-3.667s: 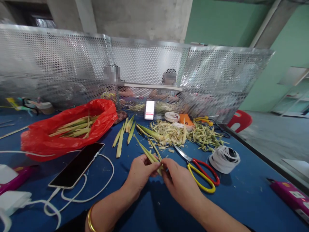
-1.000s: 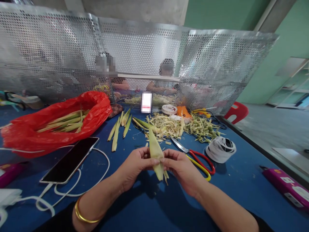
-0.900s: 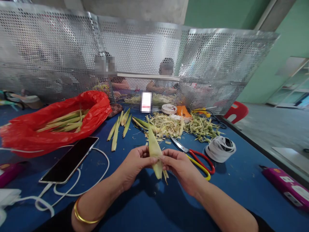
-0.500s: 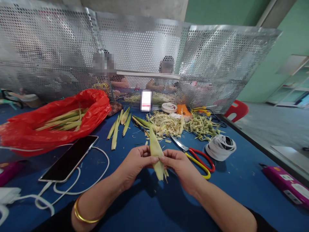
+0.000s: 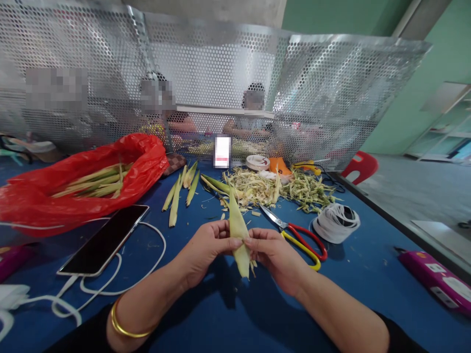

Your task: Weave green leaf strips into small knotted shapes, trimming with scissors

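A pale green husk leaf (image 5: 238,223), pointed at its far end, is held above the blue table between both hands. My left hand (image 5: 213,242) pinches its left edge, thumb on top and fingers curled behind. From the other side my right hand (image 5: 268,247) grips it, the two thumb tips almost meeting on the leaf. Thin strands hang out beneath the leaf near my right fingers. Scissors (image 5: 294,238) with one red and one yellow handle lie open just beyond my right hand. Several narrow husk pieces (image 5: 180,193) rest on the table past my left hand.
Husk scraps (image 5: 257,186) are heaped at the back, near a white tape roll (image 5: 257,162). A red plastic bag (image 5: 147,152) of husks and a phone (image 5: 105,240) with a white cable lie left. At right are a white ribbon coil (image 5: 335,223) and a purple power strip (image 5: 434,279). People sit behind a perforated screen (image 5: 209,59).
Both hands keep their pinch on the husk leaf, which has turned very slightly. The camera view has shifted a little; the things on the table lie as before.
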Demonstrator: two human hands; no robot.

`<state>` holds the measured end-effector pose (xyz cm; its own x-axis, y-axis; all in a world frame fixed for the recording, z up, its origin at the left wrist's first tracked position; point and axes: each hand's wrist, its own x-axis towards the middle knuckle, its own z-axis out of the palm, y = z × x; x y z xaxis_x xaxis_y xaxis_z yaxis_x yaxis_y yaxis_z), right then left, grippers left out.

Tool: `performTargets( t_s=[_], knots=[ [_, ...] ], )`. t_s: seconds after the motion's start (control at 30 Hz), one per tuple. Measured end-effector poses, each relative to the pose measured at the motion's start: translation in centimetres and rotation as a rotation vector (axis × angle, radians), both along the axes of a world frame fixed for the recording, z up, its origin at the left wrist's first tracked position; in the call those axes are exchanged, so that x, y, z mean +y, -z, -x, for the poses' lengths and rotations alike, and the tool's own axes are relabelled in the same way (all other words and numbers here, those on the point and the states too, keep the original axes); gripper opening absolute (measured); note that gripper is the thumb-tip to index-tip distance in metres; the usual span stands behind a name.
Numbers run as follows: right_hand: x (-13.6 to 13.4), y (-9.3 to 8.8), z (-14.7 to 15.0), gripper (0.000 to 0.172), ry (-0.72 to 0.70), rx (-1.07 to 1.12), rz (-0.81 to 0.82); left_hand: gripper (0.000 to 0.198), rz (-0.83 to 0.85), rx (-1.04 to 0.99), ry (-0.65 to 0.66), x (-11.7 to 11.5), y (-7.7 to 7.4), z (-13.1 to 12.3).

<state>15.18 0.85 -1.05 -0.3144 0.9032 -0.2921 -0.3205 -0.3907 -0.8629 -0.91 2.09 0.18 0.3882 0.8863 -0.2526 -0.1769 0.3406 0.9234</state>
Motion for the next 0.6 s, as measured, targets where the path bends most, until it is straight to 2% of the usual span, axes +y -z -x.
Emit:
performTargets(
  t_s=[0.3, 0.6],
  knots=[
    [0.06, -0.36, -0.09, 0.023, -0.029, 0.028, 0.013, 0.034, 0.016, -0.038, 0.014, 0.1, 0.38, 0.06],
    [0.13, -0.37, 0.34, 0.022, -0.019, 0.104, 0.053, 0.028, -0.02, 0.049, -0.056, 0.27, 0.33, 0.03]
  ],
)
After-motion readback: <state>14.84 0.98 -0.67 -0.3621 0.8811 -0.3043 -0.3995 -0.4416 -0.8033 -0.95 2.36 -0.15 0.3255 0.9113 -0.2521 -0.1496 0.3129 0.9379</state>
